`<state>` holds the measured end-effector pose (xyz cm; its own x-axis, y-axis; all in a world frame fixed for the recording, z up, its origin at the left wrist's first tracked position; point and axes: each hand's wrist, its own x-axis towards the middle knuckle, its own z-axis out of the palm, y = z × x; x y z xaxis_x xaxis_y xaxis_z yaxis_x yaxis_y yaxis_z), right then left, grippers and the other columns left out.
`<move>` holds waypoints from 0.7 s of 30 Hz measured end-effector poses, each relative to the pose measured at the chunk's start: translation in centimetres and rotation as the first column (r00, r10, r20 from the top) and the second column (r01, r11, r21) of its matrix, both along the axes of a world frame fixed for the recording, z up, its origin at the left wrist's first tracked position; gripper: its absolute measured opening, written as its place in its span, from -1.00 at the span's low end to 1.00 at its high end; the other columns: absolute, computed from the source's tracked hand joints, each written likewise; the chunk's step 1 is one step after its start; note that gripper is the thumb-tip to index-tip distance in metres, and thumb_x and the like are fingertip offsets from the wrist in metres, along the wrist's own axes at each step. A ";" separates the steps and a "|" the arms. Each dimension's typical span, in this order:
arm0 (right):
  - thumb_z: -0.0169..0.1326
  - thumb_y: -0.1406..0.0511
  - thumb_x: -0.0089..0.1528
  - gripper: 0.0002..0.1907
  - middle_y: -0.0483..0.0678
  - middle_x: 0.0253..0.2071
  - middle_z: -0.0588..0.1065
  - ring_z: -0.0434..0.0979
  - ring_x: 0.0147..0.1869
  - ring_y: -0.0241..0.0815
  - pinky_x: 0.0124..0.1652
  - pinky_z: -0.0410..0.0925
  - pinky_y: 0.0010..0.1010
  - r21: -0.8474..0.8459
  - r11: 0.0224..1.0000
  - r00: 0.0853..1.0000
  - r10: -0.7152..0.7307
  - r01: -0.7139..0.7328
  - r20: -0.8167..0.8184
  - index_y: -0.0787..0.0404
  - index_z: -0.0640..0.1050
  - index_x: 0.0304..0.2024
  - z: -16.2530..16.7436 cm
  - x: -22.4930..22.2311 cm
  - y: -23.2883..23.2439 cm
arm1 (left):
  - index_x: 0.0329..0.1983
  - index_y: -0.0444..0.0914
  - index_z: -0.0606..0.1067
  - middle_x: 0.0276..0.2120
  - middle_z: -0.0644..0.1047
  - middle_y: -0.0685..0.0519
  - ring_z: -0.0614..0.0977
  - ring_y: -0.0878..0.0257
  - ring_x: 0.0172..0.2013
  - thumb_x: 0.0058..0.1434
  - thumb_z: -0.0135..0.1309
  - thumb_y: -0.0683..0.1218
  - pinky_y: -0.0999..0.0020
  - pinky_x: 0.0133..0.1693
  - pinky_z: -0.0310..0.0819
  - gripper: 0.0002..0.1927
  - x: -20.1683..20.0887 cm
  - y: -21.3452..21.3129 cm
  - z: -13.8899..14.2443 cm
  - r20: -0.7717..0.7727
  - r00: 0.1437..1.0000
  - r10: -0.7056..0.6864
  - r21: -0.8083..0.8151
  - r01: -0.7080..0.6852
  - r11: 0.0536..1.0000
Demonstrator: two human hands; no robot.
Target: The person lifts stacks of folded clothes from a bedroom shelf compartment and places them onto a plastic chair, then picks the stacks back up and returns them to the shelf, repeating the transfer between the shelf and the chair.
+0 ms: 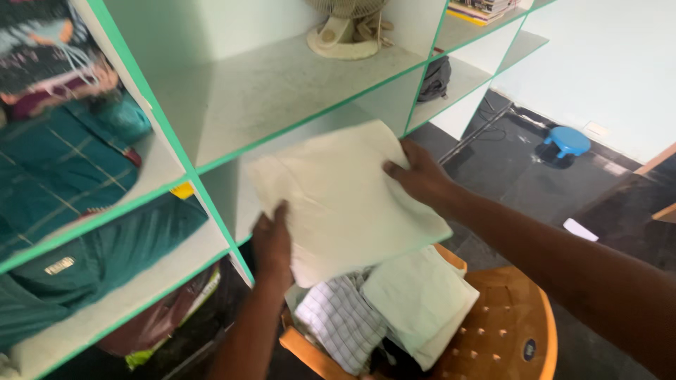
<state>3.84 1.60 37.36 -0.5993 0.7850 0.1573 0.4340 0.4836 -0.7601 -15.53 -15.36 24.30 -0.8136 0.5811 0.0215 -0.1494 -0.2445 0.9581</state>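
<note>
Left hand [273, 243] and right hand [420, 174] grip folded cream cloth [345, 200] — fingers closed.

**Camera placement: single head-worn view**

One view only, from the person's head, angled steeply down and forward, tilted. Landmark: the green-edged shelf unit [211, 162], close in front, filling the upper left. Right of and below it, an orange plastic chair [514, 317], very near the lens. Beyond the shelf unit's right end, dark floor [507, 169] and a small blue stool [567, 141], farther off
</note>
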 end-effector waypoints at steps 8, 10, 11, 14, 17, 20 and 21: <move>0.21 0.19 0.23 -0.46 0.07 0.20 0.50 0.51 0.28 -0.02 0.21 0.35 -0.17 -0.039 0.973 0.940 -0.207 0.226 0.269 0.16 0.42 0.22 -8.6 11.3 3.5 | 0.18 -0.33 0.50 0.01 0.63 -0.11 0.65 0.07 -0.02 0.32 0.00 0.22 0.17 0.04 0.47 -0.40 13.7 3.1 -11.5 0.294 0.954 -0.064 -0.349 0.170 0.921; 0.20 0.21 0.24 -0.49 0.06 0.23 0.48 0.46 0.32 -0.01 0.22 0.33 -0.17 -0.053 0.974 0.943 -0.197 0.218 0.267 0.14 0.44 0.21 -11.7 13.8 4.7 | 0.21 -0.32 0.48 0.04 0.62 -0.11 0.63 0.05 0.03 0.32 0.01 0.20 0.18 0.07 0.44 -0.41 16.7 3.1 -13.9 0.251 0.967 -0.047 -0.373 0.141 0.917; 0.20 0.24 0.24 -0.51 0.05 0.24 0.47 0.42 0.34 0.00 0.23 0.30 -0.16 -0.044 0.982 0.956 -0.168 0.184 0.242 0.14 0.45 0.21 -13.4 14.4 5.3 | 0.21 -0.34 0.47 0.04 0.62 -0.13 0.64 0.03 0.03 0.31 0.02 0.17 0.18 0.08 0.43 -0.41 18.0 3.0 -15.0 0.205 0.978 -0.035 -0.341 0.105 0.934; 0.17 0.29 0.25 -0.55 0.04 0.20 0.50 0.45 0.33 -0.01 0.23 0.31 -0.17 -0.043 0.994 0.979 -0.087 0.097 0.187 0.14 0.46 0.19 -16.9 17.3 8.2 | 0.19 -0.35 0.49 0.01 0.66 -0.18 0.67 -0.04 0.02 0.32 -0.01 0.14 0.16 0.08 0.45 -0.45 21.9 4.0 -17.4 0.263 0.965 -0.021 -0.402 0.129 0.907; 0.17 0.28 0.25 -0.55 0.04 0.17 0.53 0.52 0.27 -0.02 0.21 0.35 -0.20 -0.069 0.995 0.974 -0.052 0.069 0.220 0.11 0.45 0.20 -21.0 18.2 9.7 | 0.22 -0.34 0.47 0.04 0.64 -0.18 0.65 -0.05 0.06 0.30 0.00 0.13 0.15 0.09 0.44 -0.43 24.4 3.6 -19.8 0.241 0.969 0.050 -0.520 0.085 0.850; 0.16 0.27 0.23 -0.52 0.02 0.17 0.54 0.53 0.25 -0.01 0.19 0.36 -0.21 -0.118 0.993 0.984 0.043 -0.023 0.171 0.10 0.43 0.21 -24.3 18.1 11.1 | 0.35 -0.36 0.26 0.12 0.53 -0.26 0.55 -0.13 0.15 0.27 0.12 0.16 0.11 0.15 0.37 -0.26 25.1 3.4 -21.3 0.128 0.986 0.105 -0.677 0.010 0.736; 0.15 0.27 0.22 -0.50 0.01 0.17 0.54 0.53 0.25 0.00 0.19 0.36 -0.21 -0.141 0.988 0.986 0.086 -0.066 0.141 0.10 0.42 0.22 -25.2 18.4 11.2 | 0.41 -0.37 0.17 0.15 0.48 -0.30 0.51 -0.18 0.18 0.26 0.17 0.17 0.09 0.17 0.34 -0.17 25.5 3.2 -21.4 0.098 0.989 0.111 -0.734 -0.003 0.679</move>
<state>22.27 12.79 12.15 -0.6665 0.7444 -0.0407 0.5111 0.4165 -0.7519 9.93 -12.16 2.87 -0.8096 0.3199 -0.4921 -0.2887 0.5129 0.8085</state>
